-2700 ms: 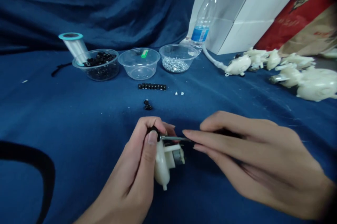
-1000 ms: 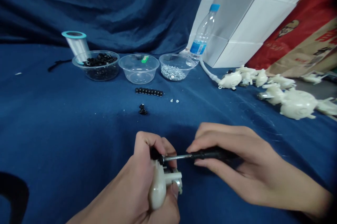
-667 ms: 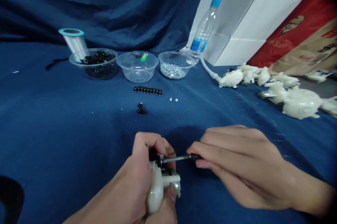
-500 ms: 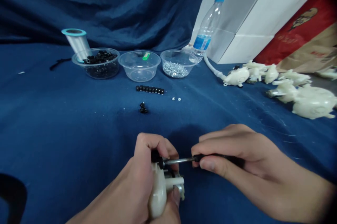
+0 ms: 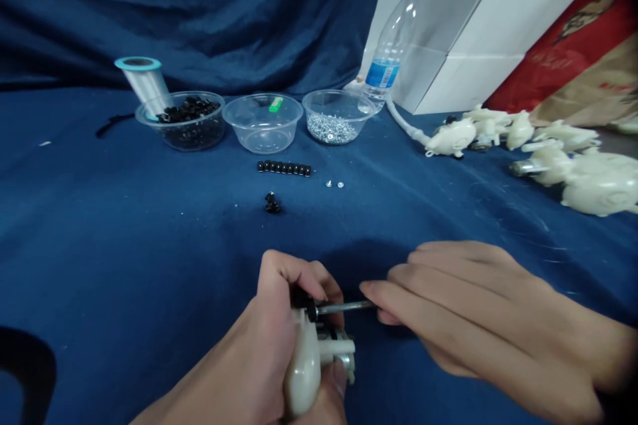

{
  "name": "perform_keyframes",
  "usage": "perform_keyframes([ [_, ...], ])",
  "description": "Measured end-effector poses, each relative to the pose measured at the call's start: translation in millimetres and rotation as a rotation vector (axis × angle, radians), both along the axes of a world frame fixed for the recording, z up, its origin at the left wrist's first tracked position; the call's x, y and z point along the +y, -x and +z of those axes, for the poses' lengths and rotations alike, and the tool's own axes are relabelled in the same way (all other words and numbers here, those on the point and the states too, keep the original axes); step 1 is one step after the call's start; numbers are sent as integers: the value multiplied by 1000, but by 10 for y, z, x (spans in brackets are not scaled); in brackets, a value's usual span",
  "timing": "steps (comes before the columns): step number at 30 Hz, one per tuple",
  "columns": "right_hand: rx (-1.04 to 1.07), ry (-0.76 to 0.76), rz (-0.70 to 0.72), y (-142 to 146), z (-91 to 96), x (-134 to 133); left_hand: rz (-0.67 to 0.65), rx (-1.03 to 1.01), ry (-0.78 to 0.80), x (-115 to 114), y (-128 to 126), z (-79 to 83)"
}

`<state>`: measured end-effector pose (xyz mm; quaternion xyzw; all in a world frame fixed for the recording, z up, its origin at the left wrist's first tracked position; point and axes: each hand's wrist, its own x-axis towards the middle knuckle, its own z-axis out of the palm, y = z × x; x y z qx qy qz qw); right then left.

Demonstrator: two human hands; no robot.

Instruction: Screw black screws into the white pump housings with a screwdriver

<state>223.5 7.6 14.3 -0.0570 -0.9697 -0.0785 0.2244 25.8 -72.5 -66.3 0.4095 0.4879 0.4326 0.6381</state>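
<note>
My left hand (image 5: 279, 338) is wrapped round a cream plastic housing (image 5: 303, 375) with a metal motor-like part (image 5: 347, 365) on its right side. A small black part (image 5: 302, 298) sits at the top of the housing, under my left fingers. The metal shaft of a screwdriver (image 5: 343, 306) lies nearly level, its tip at that black part. My right hand (image 5: 463, 312) is closed round the screwdriver's handle end, knuckles up, hiding the handle. Beyond the hands lie a small cluster of black parts (image 5: 272, 203), a row of black pieces (image 5: 284, 168) and two small screws (image 5: 334, 184).
At the back stand a bowl of black parts (image 5: 219, 126), a clear bowl (image 5: 262, 136), a bowl of screws (image 5: 343, 102), a spool (image 5: 144, 86) and a bottle (image 5: 393, 46). More cream housings (image 5: 598, 179) lie at right, before white boxes (image 5: 468, 79) and a paper bag (image 5: 573, 72).
My right hand has rolled over on the screwdriver, so its back now faces up and the thumb is hidden. The left hand and housing have shifted slightly right in view.
</note>
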Motion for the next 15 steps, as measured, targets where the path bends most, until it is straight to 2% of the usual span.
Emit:
perform_keyframes([
  [2, -47, 34, -48, -16, 1, -25, 76, 19, -36, -9, -14, 46],
  [5, -13, 75, -60, -35, -41, -41, 202, 122, -296, -54, 14, 175],
  [8, 35, 82, -54, -25, -91, -40, 169, 259, -521, -101, 90, 314],
  [10, 67, 93, -64, -9, -114, -49, 139, 333, -529, -127, 134, 384],
  [15, 144, 159, -125, 30, -139, -102, 134, 329, -363, -194, 145, 460],
])
